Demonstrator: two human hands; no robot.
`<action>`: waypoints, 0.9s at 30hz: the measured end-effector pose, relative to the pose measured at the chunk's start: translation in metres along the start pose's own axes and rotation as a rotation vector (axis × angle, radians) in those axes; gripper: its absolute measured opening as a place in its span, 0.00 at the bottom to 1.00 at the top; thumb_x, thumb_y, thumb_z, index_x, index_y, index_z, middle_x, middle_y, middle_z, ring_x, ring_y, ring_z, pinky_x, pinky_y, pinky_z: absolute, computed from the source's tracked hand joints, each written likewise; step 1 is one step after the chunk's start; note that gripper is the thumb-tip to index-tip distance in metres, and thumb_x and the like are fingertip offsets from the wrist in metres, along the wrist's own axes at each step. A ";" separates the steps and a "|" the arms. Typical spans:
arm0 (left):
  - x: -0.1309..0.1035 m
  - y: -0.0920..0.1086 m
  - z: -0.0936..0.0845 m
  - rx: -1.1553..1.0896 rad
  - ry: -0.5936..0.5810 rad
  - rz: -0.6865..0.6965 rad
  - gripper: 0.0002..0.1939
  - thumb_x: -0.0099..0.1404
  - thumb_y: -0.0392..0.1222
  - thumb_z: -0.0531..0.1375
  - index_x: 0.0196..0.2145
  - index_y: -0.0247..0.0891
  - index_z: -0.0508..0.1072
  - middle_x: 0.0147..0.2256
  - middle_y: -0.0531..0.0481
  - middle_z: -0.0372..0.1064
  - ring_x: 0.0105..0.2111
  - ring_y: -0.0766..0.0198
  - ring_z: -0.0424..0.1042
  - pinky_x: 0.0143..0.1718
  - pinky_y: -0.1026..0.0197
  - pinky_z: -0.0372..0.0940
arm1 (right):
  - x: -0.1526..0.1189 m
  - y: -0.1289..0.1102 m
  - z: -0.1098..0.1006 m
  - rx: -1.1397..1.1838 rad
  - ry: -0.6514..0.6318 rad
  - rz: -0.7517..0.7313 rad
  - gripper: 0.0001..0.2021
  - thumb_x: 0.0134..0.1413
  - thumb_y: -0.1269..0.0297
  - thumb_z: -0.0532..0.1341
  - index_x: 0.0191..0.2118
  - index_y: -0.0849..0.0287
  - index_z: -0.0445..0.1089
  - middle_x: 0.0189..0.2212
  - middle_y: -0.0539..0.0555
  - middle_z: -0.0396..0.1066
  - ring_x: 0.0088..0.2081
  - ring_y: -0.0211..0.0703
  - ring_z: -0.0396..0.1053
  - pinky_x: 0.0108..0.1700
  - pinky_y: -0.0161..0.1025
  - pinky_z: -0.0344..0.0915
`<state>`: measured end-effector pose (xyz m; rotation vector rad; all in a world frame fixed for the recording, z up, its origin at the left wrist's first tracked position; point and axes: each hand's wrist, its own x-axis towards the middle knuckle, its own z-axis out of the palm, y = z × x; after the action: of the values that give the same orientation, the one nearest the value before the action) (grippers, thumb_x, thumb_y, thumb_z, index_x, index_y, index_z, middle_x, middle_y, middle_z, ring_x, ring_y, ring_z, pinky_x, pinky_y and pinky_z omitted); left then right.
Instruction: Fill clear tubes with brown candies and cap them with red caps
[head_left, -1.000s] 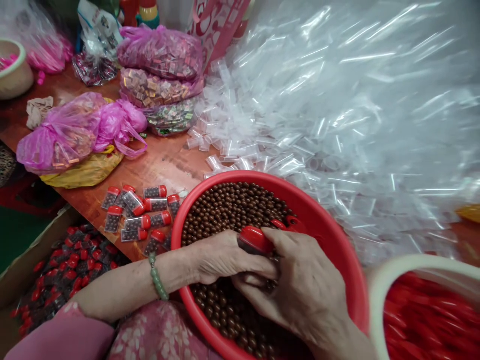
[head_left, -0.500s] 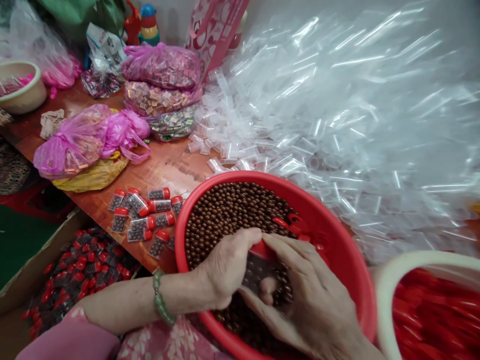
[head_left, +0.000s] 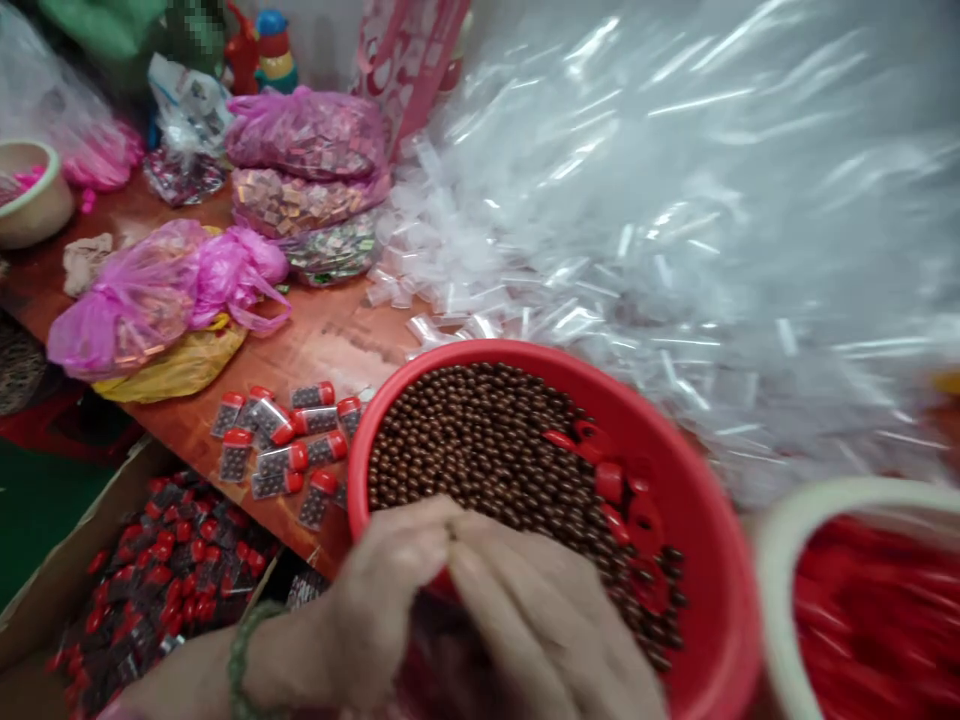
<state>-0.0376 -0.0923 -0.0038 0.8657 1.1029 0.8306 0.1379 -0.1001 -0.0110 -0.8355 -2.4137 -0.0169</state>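
Note:
Low over the near side of a red basin, my left hand and my right hand meet at the fingertips, closed around a red-capped tube. Only a bit of its red cap shows between the fingers; the rest is hidden and blurred. Brown beads fill much of the basin, and loose red caps lie against its right inner wall. My left wrist carries a green bead bracelet.
Filled red-capped tubes lie left of the basin, and more fill a carton below the table edge. Clear empty tubes are heaped behind. A white tub of red caps stands right. Pink bags sit at the back left.
Both hands have come down and left with the red-capped tube, toward the basin's near rim. More beads and red caps in the basin are uncovered. The view has shifted slightly.

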 end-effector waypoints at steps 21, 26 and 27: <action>0.052 -0.006 -0.072 1.150 0.370 0.747 0.13 0.72 0.38 0.53 0.50 0.32 0.72 0.49 0.39 0.75 0.51 0.57 0.73 0.57 0.56 0.65 | -0.023 0.157 0.017 0.101 -0.328 0.680 0.13 0.61 0.65 0.55 0.47 0.58 0.75 0.42 0.59 0.79 0.41 0.53 0.78 0.46 0.49 0.73; 0.047 0.027 -0.022 0.965 -0.037 0.810 0.12 0.69 0.31 0.56 0.47 0.38 0.73 0.47 0.44 0.77 0.48 0.61 0.76 0.54 0.60 0.69 | -0.032 0.155 -0.014 0.110 -0.269 0.738 0.16 0.64 0.59 0.53 0.49 0.57 0.73 0.41 0.58 0.79 0.40 0.51 0.78 0.42 0.46 0.73; 0.044 0.034 -0.017 0.894 -0.101 0.783 0.12 0.69 0.32 0.56 0.48 0.41 0.73 0.46 0.47 0.78 0.47 0.62 0.76 0.52 0.61 0.71 | -0.036 0.155 -0.019 0.099 -0.250 0.746 0.16 0.64 0.59 0.52 0.48 0.58 0.73 0.40 0.59 0.79 0.39 0.51 0.78 0.41 0.46 0.74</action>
<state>-0.0476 -0.0359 0.0055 2.1525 1.0359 0.8909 0.2588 0.0005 -0.0402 -1.7125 -2.1432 0.5129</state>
